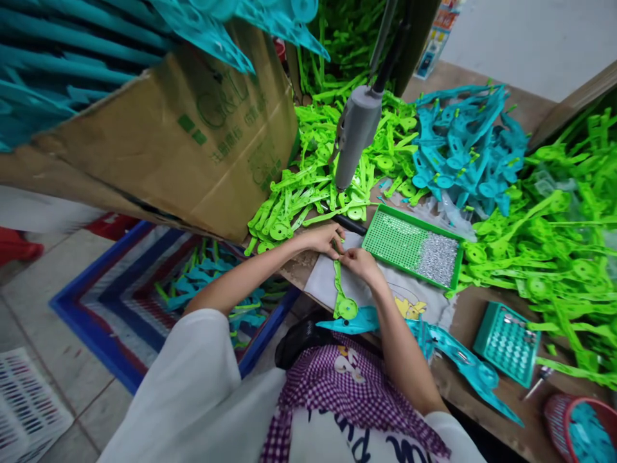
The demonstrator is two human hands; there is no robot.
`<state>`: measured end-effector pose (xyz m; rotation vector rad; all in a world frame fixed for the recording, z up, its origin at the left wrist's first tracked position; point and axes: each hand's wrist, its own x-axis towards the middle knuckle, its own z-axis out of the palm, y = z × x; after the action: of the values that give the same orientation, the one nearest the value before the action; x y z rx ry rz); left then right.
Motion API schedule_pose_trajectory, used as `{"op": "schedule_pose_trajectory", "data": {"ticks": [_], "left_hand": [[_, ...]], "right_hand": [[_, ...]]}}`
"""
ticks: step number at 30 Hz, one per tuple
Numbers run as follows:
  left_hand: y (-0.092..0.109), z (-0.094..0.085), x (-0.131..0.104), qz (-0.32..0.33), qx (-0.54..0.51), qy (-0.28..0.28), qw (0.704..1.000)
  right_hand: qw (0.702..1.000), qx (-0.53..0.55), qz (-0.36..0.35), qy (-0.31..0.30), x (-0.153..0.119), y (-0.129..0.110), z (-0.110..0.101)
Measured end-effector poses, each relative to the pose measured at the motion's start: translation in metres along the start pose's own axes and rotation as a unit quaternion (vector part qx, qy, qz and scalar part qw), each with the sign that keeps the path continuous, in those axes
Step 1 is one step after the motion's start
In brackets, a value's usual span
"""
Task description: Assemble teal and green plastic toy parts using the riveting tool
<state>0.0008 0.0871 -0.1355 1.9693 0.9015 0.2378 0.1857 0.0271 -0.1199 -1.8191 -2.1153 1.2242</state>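
My left hand (324,240) and my right hand (361,263) meet over a light cloth at the table's front edge. The fingers of both are pinched together at the upper end of a lime-green plastic arm (337,283), whose round disc end points toward me. Whether a small screw is between the fingertips is hidden. A teal plastic piece (354,321) lies just below the disc, partly behind my right forearm. Close to my right hand is a green tray (391,239) with a holed plate and a heap of small silver screws (436,257).
A grey electric screwdriver (359,132) hangs above the table. Lime-green parts (544,270) and teal parts (472,148) are piled behind and right. A cardboard box (193,141) stands left. A teal holder (508,341) and a red basket (559,427) sit at right.
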Motion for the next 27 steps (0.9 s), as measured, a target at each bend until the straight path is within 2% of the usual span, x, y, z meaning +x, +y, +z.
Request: {"op": "schedule_pose_trajectory", "data": {"ticks": [3,9,14,20,23,27], "left_hand": [[0.004,0.0,0.002,-0.008,0.03,0.007,1.0],[0.014,0.002,0.001,-0.03,0.054,0.012,0.998],[0.008,0.008,-0.003,-0.023,0.014,0.047,0.999],[0.006,0.004,-0.009,-0.038,-0.083,0.008,0.996],[0.012,0.001,-0.014,-0.029,-0.04,0.003,0.999],[0.016,0.004,-0.018,-0.029,0.019,0.036,0.999]], "right_hand": [[1.0,-0.004,0.001,0.015,-0.012,0.0,0.001],[0.994,-0.035,0.019,0.104,-0.041,0.001,-0.006],[0.994,-0.044,0.007,0.099,-0.062,-0.008,-0.001],[0.987,-0.144,-0.043,0.051,-0.061,-0.036,0.027],[0.983,-0.171,-0.059,0.041,-0.059,-0.039,0.031],[0.986,-0.148,-0.063,0.036,-0.072,-0.032,0.025]]}}
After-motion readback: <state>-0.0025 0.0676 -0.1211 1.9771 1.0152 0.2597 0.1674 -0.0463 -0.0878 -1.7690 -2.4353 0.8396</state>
